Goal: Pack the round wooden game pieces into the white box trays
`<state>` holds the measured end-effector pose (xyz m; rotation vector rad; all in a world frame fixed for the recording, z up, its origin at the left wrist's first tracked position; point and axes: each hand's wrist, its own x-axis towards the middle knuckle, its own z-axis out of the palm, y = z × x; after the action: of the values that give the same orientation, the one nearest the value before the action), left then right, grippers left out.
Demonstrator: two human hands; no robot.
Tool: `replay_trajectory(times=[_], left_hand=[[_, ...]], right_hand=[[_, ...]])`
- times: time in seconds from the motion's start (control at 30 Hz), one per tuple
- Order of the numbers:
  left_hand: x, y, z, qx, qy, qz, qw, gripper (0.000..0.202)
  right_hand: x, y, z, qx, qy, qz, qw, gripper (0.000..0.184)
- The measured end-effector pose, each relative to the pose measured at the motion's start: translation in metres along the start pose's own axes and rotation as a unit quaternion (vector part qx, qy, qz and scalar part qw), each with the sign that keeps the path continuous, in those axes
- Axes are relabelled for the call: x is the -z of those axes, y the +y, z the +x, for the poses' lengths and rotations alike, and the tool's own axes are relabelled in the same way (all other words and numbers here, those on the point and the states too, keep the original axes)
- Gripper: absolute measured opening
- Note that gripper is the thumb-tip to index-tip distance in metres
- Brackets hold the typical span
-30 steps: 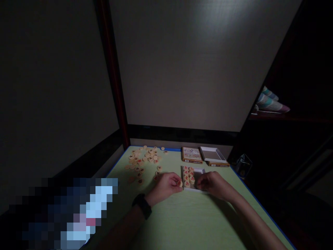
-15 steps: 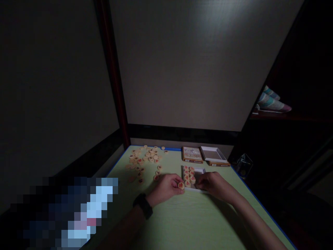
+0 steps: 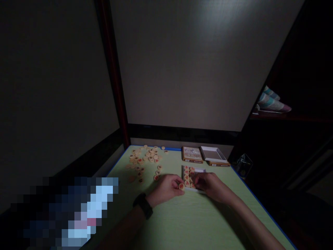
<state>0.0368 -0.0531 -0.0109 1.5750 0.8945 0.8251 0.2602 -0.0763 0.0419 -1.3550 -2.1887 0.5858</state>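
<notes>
My left hand (image 3: 170,184), with a dark watch at the wrist, pinches a round wooden xiangqi piece (image 3: 181,186) that has a red character on it. The piece is beside the near left corner of a shallow white box tray (image 3: 200,170). Inside that tray, red-marked xiangqi pieces (image 3: 187,177) lie in two columns along the left side. My right hand (image 3: 208,183) reaches over the tray's right part, fingers drawn together at the second column. Those fingertips cover part of the column, and whatever they hold is hidden.
Many loose xiangqi pieces (image 3: 151,154) are scattered over the left back of the green table (image 3: 177,222). A printed box (image 3: 192,154) and an open white box part (image 3: 213,155) on another box are at the back. A wall panel (image 3: 182,76) rises behind.
My right hand has shifted slightly left, towards the second column. A red-marked piece now shows at that column's near end. My left hand stays nearly still with its piece.
</notes>
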Motion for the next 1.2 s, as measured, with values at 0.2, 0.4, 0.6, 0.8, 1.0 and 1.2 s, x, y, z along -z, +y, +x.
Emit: replay_trajectory(times=[0.2, 0.4, 0.6, 0.8, 1.0, 1.2], left_hand=[[-0.001, 0.006, -0.001, -0.007, 0.007, 0.013, 1.000, 0.027], [-0.002, 0.017, -0.003, -0.051, 0.060, 0.083, 0.993, 0.026], [-0.006, 0.038, -0.013, -0.104, 0.068, 0.153, 0.980, 0.022], [-0.012, 0.051, -0.020, -0.147, 0.086, 0.179, 0.969, 0.021], [-0.014, 0.048, -0.020, -0.153, 0.086, 0.181, 0.968, 0.020], [-0.013, 0.041, -0.019, -0.163, 0.091, 0.201, 0.962, 0.023]], right_hand=[[0.000, 0.004, 0.000, 0.003, -0.002, -0.010, 1.000, 0.017], [0.001, -0.006, 0.000, -0.018, 0.042, 0.034, 0.998, 0.008], [-0.024, -0.014, 0.003, -0.026, 0.066, 0.196, 0.978, 0.032], [-0.028, -0.021, 0.007, -0.056, 0.042, 0.326, 0.943, 0.052], [-0.024, -0.030, 0.006, -0.063, 0.046, 0.342, 0.936, 0.050], [-0.005, -0.014, 0.006, -0.090, 0.066, 0.313, 0.943, 0.049]])
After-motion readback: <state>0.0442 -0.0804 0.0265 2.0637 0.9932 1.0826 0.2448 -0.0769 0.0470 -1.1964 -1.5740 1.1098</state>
